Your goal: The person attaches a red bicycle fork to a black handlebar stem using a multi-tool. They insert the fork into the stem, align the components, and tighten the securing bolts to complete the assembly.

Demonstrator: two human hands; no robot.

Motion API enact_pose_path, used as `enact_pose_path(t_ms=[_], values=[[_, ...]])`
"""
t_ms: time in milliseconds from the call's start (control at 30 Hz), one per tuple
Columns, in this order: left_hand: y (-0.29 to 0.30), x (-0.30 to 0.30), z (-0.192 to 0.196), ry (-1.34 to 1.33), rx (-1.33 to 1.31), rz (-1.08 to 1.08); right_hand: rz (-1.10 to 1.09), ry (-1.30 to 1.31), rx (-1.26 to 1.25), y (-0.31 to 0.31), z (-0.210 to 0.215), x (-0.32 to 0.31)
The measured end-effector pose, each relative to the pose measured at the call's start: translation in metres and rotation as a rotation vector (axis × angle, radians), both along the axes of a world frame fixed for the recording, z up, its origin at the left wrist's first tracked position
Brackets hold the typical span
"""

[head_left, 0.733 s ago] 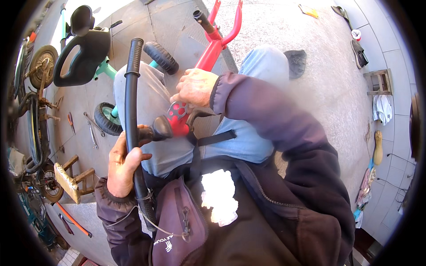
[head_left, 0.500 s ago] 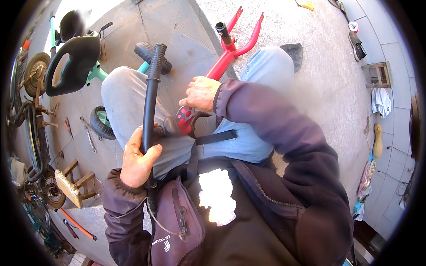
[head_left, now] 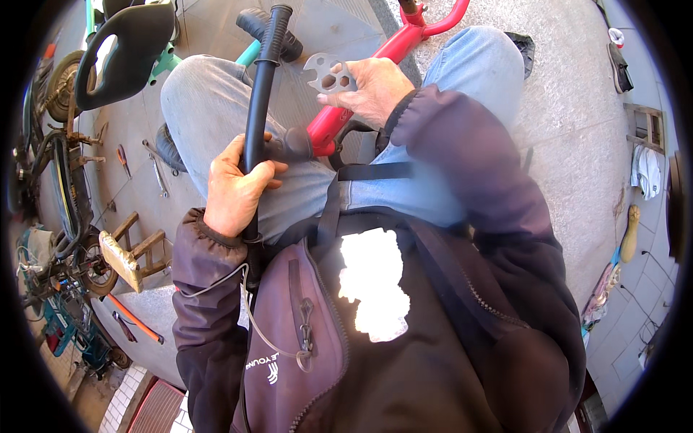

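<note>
The flat, silver-grey metal wrench plate (head_left: 322, 65), pierced with holes, has just shifted from over the lower end of the red metal fork-ended frame (head_left: 326, 125); it's now farther up, just left of the frame's tube. The right hand (head_left: 379, 88) pinches its edge between thumb and fingers; whether that hand also rests on the frame, I can't tell. The left hand (head_left: 237, 193) stays curled round the long black tubular handlebar (head_left: 258, 115), left of the frame. I'd judge the wrench isn't turning anything right now.
</note>
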State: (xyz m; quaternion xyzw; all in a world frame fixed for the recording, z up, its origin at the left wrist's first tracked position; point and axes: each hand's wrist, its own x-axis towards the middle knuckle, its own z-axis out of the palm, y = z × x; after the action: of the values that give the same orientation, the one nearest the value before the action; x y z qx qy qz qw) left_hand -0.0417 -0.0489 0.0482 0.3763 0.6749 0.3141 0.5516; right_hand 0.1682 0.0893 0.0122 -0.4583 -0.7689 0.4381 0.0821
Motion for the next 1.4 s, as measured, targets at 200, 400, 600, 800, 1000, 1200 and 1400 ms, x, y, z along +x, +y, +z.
enact_pose_path(t_ms=[200, 400, 600, 800, 1000, 1200, 1400], values=[[0.001, 0.0, -0.002, -0.02, 0.019, 0.02, -0.106, 0.277, -0.289, -0.06, -0.045, -0.005], [0.0, -0.001, -0.003, 0.053, 0.036, -0.002, -0.05, 0.063, 0.034, -0.084, -0.051, -0.019], [-0.001, 0.001, -0.006, 0.119, 0.047, -0.02, -0.013, 0.076, 0.109, -0.085, -0.046, -0.021], [-0.001, 0.004, 0.0, 0.161, 0.06, -0.036, 0.031, 0.233, 0.174, -0.082, -0.059, -0.02], [0.0, 0.011, 0.002, 0.088, 0.154, -0.019, 0.004, 0.38, 0.239, -0.081, -0.057, -0.02], [0.001, 0.023, 0.016, 0.154, 0.207, 0.0, 0.009, 0.46, 0.309, -0.073, -0.052, -0.021], [0.003, 0.028, 0.018, 0.25, 0.297, -0.019, 0.057, 0.479, 0.397, -0.066, -0.046, -0.02]])
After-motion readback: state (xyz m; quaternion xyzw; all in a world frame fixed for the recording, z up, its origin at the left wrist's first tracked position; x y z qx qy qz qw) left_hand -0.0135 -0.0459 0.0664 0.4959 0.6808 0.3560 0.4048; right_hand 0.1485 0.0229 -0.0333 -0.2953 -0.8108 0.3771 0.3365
